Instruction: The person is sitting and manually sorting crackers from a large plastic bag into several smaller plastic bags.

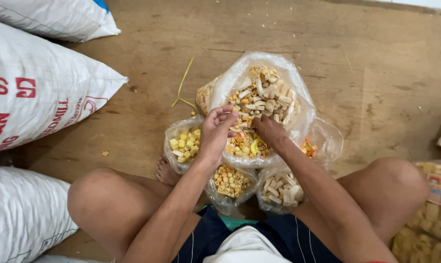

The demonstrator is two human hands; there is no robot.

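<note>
Reaching into the big clear snack bag (279, 78), both hands (215, 131) (270, 130) dig — each grip seemingly pinching pieces, hard to tell.

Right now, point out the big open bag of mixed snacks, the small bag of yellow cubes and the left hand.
big open bag of mixed snacks (264, 97), head view, pale pieces on top.
small bag of yellow cubes (185, 143), head view, its contents.
left hand (216, 130), head view, back of hand.

Dark striped shorts (279, 241), bare feet (167, 171)
</note>
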